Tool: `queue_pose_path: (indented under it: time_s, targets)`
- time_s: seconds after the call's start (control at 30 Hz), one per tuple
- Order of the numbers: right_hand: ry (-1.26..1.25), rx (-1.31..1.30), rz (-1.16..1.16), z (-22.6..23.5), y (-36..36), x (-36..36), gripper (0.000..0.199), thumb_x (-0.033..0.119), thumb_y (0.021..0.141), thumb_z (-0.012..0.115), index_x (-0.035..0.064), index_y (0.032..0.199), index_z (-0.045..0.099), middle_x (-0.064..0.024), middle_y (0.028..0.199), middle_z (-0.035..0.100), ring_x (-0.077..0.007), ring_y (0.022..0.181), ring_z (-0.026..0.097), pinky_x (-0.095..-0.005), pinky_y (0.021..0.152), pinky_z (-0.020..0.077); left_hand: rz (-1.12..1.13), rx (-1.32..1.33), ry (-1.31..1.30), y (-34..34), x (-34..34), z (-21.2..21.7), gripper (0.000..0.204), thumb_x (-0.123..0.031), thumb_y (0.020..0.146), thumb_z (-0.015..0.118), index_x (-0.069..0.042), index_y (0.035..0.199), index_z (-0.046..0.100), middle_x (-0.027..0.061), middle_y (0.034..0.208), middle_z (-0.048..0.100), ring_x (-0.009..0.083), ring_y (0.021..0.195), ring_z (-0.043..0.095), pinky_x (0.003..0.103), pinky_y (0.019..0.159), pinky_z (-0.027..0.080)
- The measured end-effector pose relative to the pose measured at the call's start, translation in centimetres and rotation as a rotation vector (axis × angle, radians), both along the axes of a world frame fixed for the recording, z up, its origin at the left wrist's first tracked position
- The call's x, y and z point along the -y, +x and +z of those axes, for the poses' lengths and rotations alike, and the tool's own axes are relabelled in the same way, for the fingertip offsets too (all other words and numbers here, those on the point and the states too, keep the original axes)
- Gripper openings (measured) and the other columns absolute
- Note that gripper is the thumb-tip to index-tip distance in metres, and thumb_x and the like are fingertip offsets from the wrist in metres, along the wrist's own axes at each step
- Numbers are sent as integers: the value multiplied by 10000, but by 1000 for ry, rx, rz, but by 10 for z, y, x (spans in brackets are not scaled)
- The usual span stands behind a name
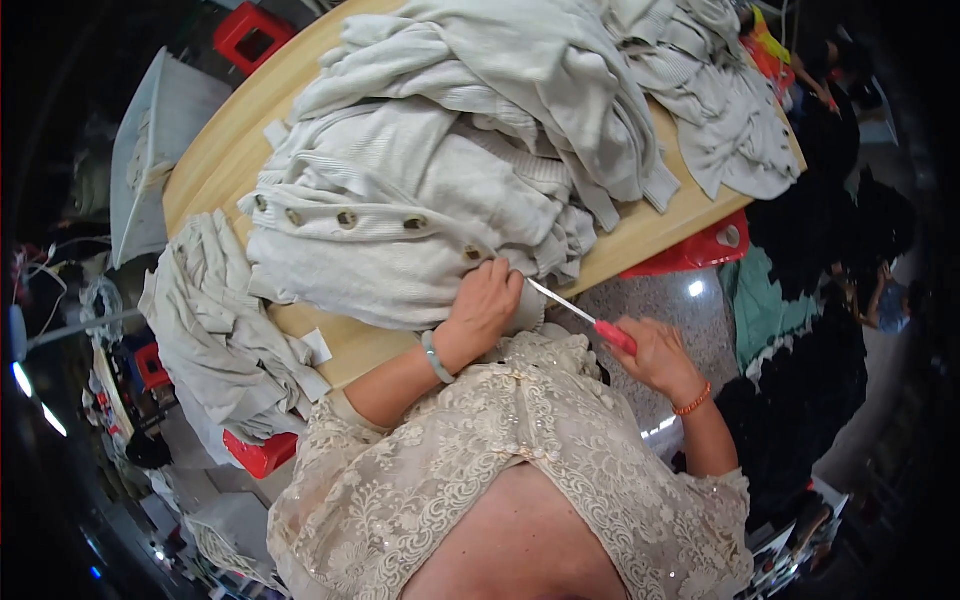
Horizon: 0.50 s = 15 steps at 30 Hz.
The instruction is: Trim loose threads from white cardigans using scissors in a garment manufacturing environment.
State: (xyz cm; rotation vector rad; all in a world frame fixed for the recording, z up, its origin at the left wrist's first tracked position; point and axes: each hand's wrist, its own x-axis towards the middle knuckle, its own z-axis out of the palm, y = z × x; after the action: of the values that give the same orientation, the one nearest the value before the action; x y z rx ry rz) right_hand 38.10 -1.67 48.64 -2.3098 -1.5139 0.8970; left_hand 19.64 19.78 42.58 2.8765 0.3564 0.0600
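Note:
A cream knitted cardigan (370, 255) lies on the table in front of me, its placket with several big dark buttons running across it. My left hand (484, 308) is closed on the cardigan's edge near the last button, knuckles up. My right hand (655, 356), off the table's edge to the right, is wrapped round the red handle of a tool with a slim metal shaft (560, 299). The shaft points toward my left fingers and its tip meets the fabric beside them. Exactly what the tip does there is hidden.
More cream knitwear is heaped at the back of the wooden table (225, 150), with a further pile (725, 120) at the far right. Other garments (215, 320) hang over the left edge. Red stools (252, 38) and a white bin (160, 150) stand around; dark cloth (800, 370) lies at right.

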Motion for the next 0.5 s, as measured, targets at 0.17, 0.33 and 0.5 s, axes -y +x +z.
queue_pose_path:
  time_s: [0.17,0.33,0.5]
  targets:
    - [-38,-21,78,7,-9,11,247,301,827,691,73,867,607,-169,734,637,-409,700,616,-480,640,480,73,41,-401,-6,-18,-4,167,-11,744,576,-24,885,488,170,879,494,352,787,548,432,687,468]
    - [-27,-133,56,13,-8,-2,245,292,839,690,64,917,641,-179,784,650,-404,749,626,-454,670,499,79,201,-684,-11,-26,21,230,24,732,625,-24,909,486,154,861,509,337,744,547,416,659,452]
    - [283,-72,-158,4,-11,-23,271,278,841,704,38,947,635,-199,845,645,-394,797,627,-436,666,496,233,415,-1252,-43,-28,74,342,-7,806,609,-28,1143,553,44,977,545,118,830,536,271,751,467]
